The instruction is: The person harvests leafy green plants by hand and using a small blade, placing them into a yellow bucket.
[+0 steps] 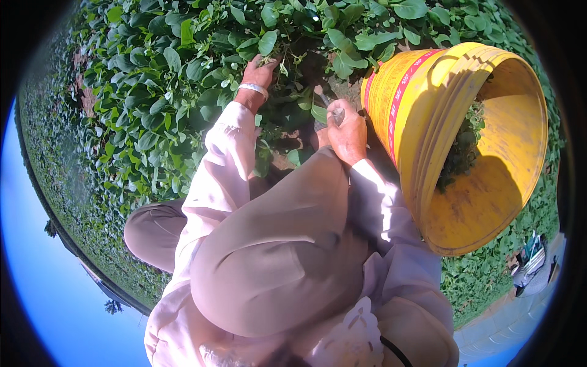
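My left hand [259, 74], a white band at its wrist, reaches into the leafy crop; its fingers are closed on a thin-stemmed green plant [284, 60], partly hidden among leaves. To the right, near my raised knee, my right hand [347, 136] is wrapped around the handle of a small hand tool [326, 98]. The tool's metal shaft points up and left over the soil, toward the plants. Beside my right forearm a yellow bucket [422, 92] with red bands leans over, its mouth facing me. Pulled greens [468, 140] lie inside it.
Dense broad-leaved plants [153, 110] cover the ground to the left and ahead. Bare soil [312, 70] shows between my hands. My bent knee [263, 263] fills the lower middle. Some objects [531, 260] lie by a pale strip at the far right edge.
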Tool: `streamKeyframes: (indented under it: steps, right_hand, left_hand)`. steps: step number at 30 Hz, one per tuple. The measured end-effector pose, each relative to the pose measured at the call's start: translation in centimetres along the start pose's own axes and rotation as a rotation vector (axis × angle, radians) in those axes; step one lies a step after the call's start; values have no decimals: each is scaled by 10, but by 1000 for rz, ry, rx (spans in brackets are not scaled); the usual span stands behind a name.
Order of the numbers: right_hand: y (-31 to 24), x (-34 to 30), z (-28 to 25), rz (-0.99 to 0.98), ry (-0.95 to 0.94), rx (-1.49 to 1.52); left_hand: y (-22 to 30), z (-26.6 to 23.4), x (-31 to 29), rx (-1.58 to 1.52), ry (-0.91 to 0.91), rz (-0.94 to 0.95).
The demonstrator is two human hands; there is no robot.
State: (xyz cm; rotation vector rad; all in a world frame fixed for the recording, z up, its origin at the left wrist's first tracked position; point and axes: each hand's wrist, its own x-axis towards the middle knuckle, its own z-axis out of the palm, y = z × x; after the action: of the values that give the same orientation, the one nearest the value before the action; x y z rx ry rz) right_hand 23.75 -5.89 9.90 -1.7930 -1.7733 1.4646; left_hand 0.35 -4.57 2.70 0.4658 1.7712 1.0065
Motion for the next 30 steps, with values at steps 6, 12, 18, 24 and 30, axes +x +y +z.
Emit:
streamKeyframes:
  steps: [6,12,18,24,30]
  right_hand:
    - [19,-15,-5,-63,42,-74]
    - [20,-1,18,-102,43,-12]
    - [60,7,16,-231,197,-264]
    - [2,-10,-13,-192,84,-75]
    - [-15,-2,-5,-209,-28,-131]
  left_hand:
    - [210,5,-46,-695,-374,501]
    - [282,123,-120,-230,-788,893]
    - [264,143,-172,67,-659,1493]
    - [166,38,-43,313,-150,674]
    - [20,19,-4,1393,-295,569]
